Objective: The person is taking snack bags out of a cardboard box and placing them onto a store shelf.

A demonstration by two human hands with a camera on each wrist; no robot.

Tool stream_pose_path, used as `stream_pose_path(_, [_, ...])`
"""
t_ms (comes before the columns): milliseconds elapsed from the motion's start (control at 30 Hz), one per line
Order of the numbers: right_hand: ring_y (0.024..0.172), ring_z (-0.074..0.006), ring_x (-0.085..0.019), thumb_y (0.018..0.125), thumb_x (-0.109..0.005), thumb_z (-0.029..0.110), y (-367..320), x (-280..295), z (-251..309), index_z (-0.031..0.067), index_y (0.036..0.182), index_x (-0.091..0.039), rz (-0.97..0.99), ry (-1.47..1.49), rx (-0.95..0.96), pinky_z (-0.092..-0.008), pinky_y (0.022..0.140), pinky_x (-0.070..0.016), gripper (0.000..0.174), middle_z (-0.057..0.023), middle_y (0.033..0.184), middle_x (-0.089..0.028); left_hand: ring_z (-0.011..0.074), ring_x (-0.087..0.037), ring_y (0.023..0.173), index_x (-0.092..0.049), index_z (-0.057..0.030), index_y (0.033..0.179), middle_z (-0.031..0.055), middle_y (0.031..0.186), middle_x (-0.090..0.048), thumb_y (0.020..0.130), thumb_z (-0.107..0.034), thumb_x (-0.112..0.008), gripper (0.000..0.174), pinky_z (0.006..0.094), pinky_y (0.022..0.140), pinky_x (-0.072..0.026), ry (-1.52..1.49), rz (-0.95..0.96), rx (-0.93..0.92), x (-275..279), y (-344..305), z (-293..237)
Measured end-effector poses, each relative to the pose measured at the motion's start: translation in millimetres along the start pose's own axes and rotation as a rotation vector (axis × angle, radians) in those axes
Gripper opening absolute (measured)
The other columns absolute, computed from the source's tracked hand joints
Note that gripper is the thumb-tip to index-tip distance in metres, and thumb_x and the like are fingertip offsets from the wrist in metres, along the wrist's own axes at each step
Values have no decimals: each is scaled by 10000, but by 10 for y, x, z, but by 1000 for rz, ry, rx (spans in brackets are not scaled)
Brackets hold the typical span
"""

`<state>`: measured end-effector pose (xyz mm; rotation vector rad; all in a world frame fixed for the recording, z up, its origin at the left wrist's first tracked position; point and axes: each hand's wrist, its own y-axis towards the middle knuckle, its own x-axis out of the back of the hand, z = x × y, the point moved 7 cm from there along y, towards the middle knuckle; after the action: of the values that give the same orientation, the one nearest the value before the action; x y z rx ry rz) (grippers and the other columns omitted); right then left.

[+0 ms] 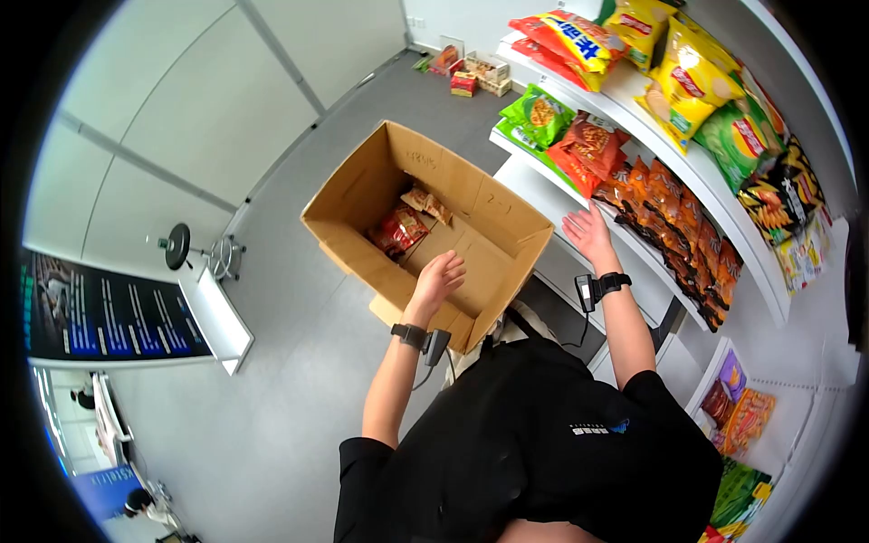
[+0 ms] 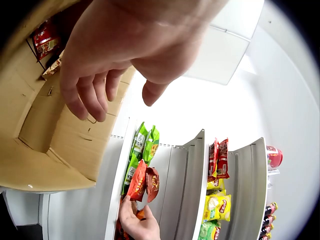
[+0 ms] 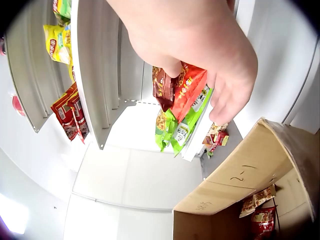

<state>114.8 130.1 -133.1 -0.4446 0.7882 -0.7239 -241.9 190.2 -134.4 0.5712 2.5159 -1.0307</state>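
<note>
My left hand (image 1: 441, 281) hangs over the near side of a cardboard box (image 1: 513, 206), fingers loosely bent, nothing in them. Inside the box lie a red snack bag (image 1: 398, 230) and a smaller brown-and-cream packet (image 1: 427, 204). At the shelf edge my right hand (image 1: 590, 237) reaches out with its fingers extended, holding nothing. Its fingertips are right by the red snack bags (image 1: 590, 149). In the right wrist view, the thumb and fingers overlap a red bag (image 3: 189, 90) and a darker brown-red bag (image 3: 163, 90).
Green bags (image 1: 540, 116) stand beyond the red ones, with a row of orange-brown bags (image 1: 674, 231) nearer me. Yellow chip bags (image 1: 690, 81) fill the shelf (image 1: 625, 90) above. Small crates (image 1: 489, 72) sit on the floor by the wall. A stool (image 1: 179, 246) stands at left.
</note>
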Motion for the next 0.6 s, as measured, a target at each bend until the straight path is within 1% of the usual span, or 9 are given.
stream_pose_path(200, [1091,-332,-528,847,-576,440,94,-30,-105,-29,1344,-255,7,-58,-45,-426,923,-455,755,-210,1256,-449,184,-560,936,-502,-85,1156,88,1149,-560,890,-343,-548,374,340,814,-456,-79,-49,31,147,155,202])
stream_pose_path(400, [1079,-320,-527,848,-578,421,340,-311,-230,-20,1341,-270,85,-88,-112,-431,923,-451,729,-198,1246,-463,187,-553,946,-494,-71,1170,101,1180,-548,883,-355,-548,408,341,817,-451,-105,-131,46,308,242,209])
stream_pose_path(500, [1123,-318,-489,844,-584,418,471,-488,-312,-18,1334,-296,108,-126,-131,-435,923,-449,716,-193,1277,-436,189,-547,957,-486,-70,1191,101,1205,-537,879,-362,-542,431,347,824,-446,-142,-180,74,442,361,249])
stream_pose_path(600, [1217,-311,-395,842,-591,408,576,-708,-353,-7,1329,-322,100,-264,-116,-467,918,-446,694,-183,1339,-368,188,-544,959,-471,-69,1219,98,1226,-527,873,-366,-539,461,348,827,-443,-182,-230,76,570,458,254])
